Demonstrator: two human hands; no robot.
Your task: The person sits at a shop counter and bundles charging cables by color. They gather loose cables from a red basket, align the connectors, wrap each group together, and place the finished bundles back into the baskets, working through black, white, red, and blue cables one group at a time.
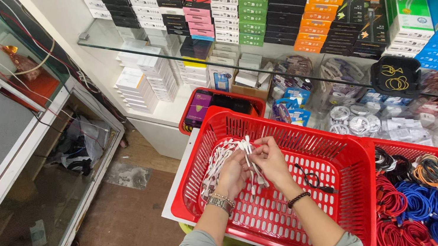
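Observation:
Both my hands are raised over a large red plastic basket (352, 165). My left hand (232, 173) grips a bundle of white cables (215, 162) that droops toward the basket's left side. My right hand (270, 162) pinches the white plug ends (246, 147) of that same bundle, just right of my left hand. A watch sits on my left wrist and a dark bead bracelet on my right. A single black cable (311, 177) lies on the basket floor to the right of my hands.
A second red basket (410, 149) at right holds red, blue and orange cable coils (419, 202). A smaller red basket (188, 110) stands behind. A glass shelf (114, 36) carries stacked boxes. Bagged cables (350, 118) lie beneath it. A glass display case (12, 177) stands at left.

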